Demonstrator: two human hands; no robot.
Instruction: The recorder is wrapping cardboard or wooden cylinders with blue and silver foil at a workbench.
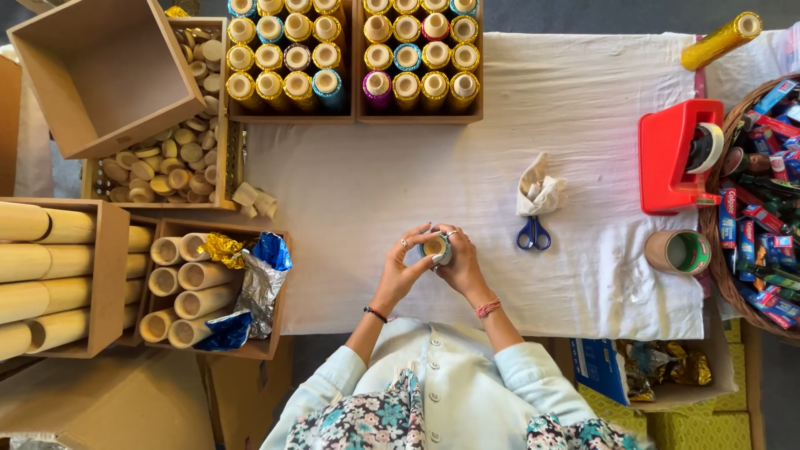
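Note:
My left hand [404, 265] and my right hand [459, 260] both grip one small bamboo tube [434, 247] wrapped in shiny foil. I hold it upright over the white cloth [375, 192], its open end toward me. My fingers curl around its sides from left and right. Blue-handled scissors [533, 232], their blades wrapped in white cloth, lie just to the right of my hands.
Two wooden boxes [354, 118] of foil-wrapped tubes stand at the far edge. Left are boxes of bare bamboo tubes [179, 287], round caps [167, 162] and foil scraps [254, 279]. Right are a red tape dispenser [671, 158], a tape roll [679, 252], a gold foil roll [721, 39] and a basket [729, 287] of small packages.

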